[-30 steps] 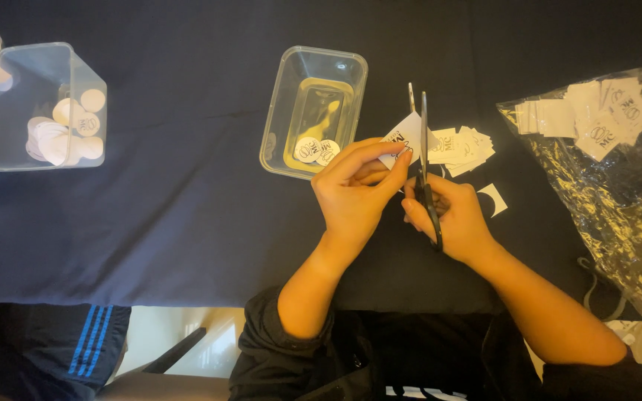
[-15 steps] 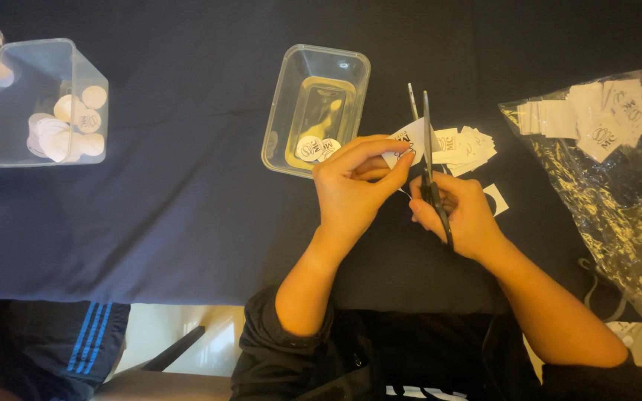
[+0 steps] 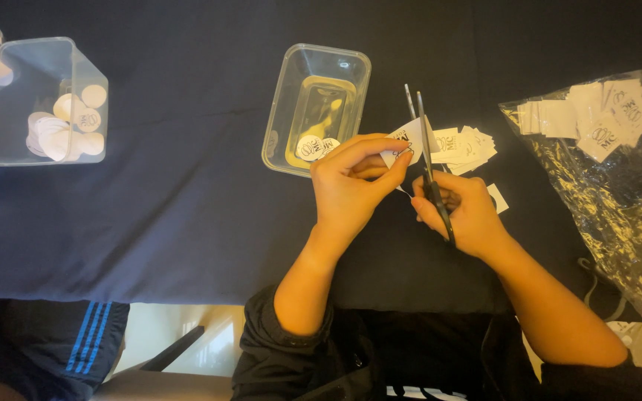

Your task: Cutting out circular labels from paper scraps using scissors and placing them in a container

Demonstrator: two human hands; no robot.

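Just right of the clear tub [image 3: 317, 111], the left hand [image 3: 351, 186] curls, grip pinching a paper piece [image 3: 404, 137] — right hand [image 3: 466, 212] grips the scissors [image 3: 426, 160], blades slightly parted.

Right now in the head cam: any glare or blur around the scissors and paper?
Head view: scissors and paper piece sharp, no motion blur; strong glare on the crinkled plastic bag at right; warm yellow reflection in the clear tray; dark cloth underexposed, shadows barely readable.
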